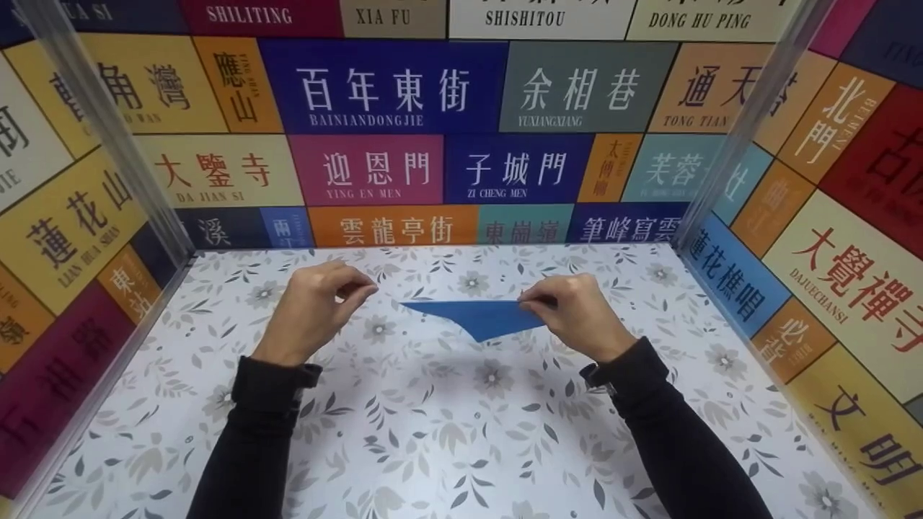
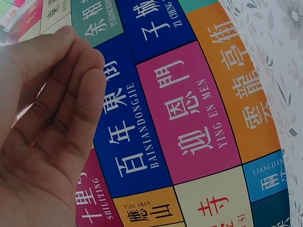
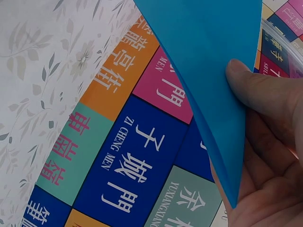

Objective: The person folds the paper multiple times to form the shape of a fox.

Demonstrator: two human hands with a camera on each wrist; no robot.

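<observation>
A folded sheet of blue paper, triangular in outline, hangs over the table with its point downward. My right hand pinches its right end between thumb and fingers. Seen from the right wrist, the paper shows a folded edge and a narrow lower corner, and the thumb presses on its face. My left hand is raised just left of the paper's other tip, a small gap away. In the left wrist view that hand has loosely bent fingers, thumb tip near the fingertips, holding nothing.
The white table bears a grey leaf and flower pattern. Upright panels of coloured blocks with Chinese place names stand behind it and on both sides. Clear corner strips join the panels. Black sleeves cover both forearms.
</observation>
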